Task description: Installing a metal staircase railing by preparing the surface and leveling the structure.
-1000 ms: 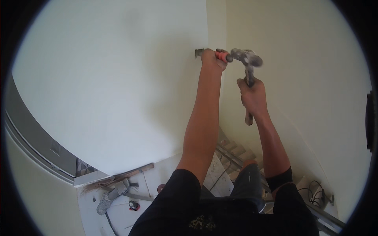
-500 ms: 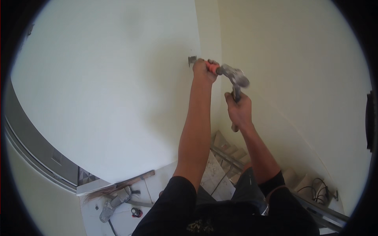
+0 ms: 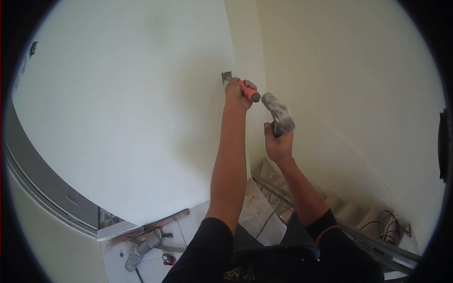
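My left hand (image 3: 235,94) is wrapped round a chisel (image 3: 250,92) with an orange-red handle, held up against the white wall (image 3: 127,113). The chisel's working end is mostly behind my fingers, beside a small square grey recess (image 3: 226,76) in that wall. To the right, my right hand (image 3: 279,147) grips a hammer (image 3: 280,113) with a worn, dusty grey head. A small gap separates the hammer head from the butt of the chisel handle.
Stairs (image 3: 350,212) descend at lower right beside a metal rail (image 3: 377,249), with a dark cable (image 3: 388,226) coiled there. On the tiled floor at lower left lie a dusty grey power tool (image 3: 141,250), a broom-like bundle (image 3: 151,228) and a small red-black object (image 3: 168,259).
The hammer head has drawn away from the chisel's butt, moving down with my right hand. My left hand and the chisel appear slightly lower and further left as the view shifted.
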Motion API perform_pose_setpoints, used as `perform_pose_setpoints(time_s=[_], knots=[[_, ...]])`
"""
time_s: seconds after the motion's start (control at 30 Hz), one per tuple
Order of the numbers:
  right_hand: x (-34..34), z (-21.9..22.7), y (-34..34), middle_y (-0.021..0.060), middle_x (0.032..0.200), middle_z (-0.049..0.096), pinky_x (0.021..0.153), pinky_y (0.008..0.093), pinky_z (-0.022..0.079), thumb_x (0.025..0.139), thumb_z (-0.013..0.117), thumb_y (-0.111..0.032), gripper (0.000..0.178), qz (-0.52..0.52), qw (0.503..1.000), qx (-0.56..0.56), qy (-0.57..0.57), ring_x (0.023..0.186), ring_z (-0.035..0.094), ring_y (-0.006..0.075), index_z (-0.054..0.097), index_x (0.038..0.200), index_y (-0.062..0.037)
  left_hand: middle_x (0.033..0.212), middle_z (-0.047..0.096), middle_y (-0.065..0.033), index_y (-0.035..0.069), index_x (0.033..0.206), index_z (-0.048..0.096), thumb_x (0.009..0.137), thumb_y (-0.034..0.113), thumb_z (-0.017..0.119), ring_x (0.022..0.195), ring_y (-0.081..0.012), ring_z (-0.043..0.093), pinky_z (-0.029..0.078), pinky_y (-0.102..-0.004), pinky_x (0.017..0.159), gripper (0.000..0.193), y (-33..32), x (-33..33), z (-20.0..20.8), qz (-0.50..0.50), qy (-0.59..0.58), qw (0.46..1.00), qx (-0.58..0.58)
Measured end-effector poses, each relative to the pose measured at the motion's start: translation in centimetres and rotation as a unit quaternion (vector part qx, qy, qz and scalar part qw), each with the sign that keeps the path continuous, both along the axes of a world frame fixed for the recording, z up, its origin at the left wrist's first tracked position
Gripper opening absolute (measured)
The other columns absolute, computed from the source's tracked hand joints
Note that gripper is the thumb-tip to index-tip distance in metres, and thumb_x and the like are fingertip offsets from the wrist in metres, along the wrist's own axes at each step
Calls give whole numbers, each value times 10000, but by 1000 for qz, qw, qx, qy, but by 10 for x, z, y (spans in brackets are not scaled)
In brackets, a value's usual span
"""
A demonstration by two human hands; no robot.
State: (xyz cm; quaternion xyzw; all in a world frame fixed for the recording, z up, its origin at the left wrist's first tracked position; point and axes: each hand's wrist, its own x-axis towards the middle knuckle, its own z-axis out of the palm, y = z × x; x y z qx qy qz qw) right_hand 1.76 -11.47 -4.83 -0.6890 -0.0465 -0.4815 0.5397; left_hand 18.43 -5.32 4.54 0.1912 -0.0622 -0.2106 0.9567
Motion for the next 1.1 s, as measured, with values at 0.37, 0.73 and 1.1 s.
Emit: perform_pose_setpoints(time_s=[0.37, 0.73, 1.1], knots=[[-40, -7, -6, 5, 479, 443, 435, 296, 324, 851, 610, -163, 311, 58, 988, 52, 134, 477, 369, 55, 514, 626, 30, 678, 458, -35, 84, 811, 401, 901, 209, 432, 529, -121, 449, 423, -247, 441, 157, 21, -21, -22, -57, -73, 991, 93], [-51, -11, -8, -25, 503, 436, 427, 285, 300, 852, 613, -158, 300, 81, 988, 62, 116, 488, 358, 47, 520, 624, 14, 757, 524, -58, -62, 1057, 490, 972, 350, 420, 596, -133, 516, 504, -233, 549, 427, 17, -5, -33, -51, -60, 993, -85], [-50, -4, -7, -6, 472, 448, 413, 289, 302, 847, 614, -154, 273, 68, 988, 20, 136, 460, 365, 51, 554, 659, 35, 749, 518, -45, -48, 1054, 475, 989, 340, 364, 595, -126, 506, 493, -219, 526, 408, 20, 8, -29, -160, -62, 959, -227]])
